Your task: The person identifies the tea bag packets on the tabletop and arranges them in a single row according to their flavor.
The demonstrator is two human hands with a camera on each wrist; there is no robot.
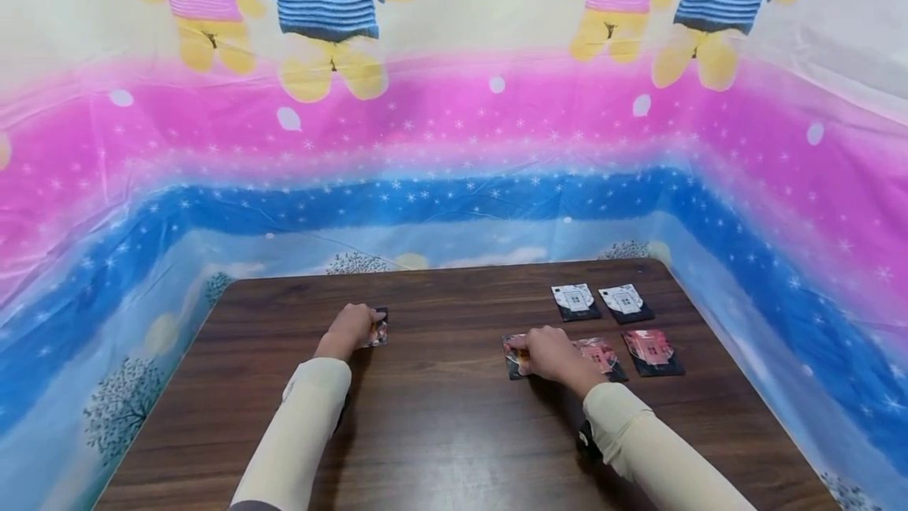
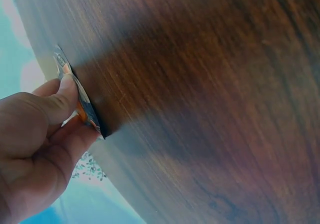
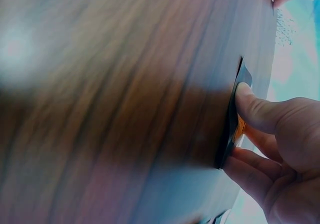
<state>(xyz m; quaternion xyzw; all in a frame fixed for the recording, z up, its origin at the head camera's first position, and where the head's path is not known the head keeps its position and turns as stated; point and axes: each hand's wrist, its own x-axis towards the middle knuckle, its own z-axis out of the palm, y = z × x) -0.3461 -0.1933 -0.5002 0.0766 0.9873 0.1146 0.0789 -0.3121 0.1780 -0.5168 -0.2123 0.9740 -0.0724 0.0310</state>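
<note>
At the left of the table, my left hand (image 1: 351,326) pinches a small flat sachet (image 1: 381,331) with an orange and dark print. In the left wrist view, the thumb (image 2: 67,91) lies on that sachet's face and fingertips are at its lower edge. My right hand (image 1: 556,355) grips a sachet with orange and black print (image 1: 512,365) right of centre. The right wrist view shows this sachet (image 3: 235,119) bowed between thumb and fingers, close over the wood. A red sachet (image 1: 599,355) lies just right of that hand, partly covered by it.
Two white-and-black sachets (image 1: 574,302) lie side by side at the back right of the brown wooden table (image 1: 440,432). Another red sachet (image 1: 653,352) sits in front of them near the right edge. A printed cloth (image 1: 454,203) with bears surrounds the table's far sides.
</note>
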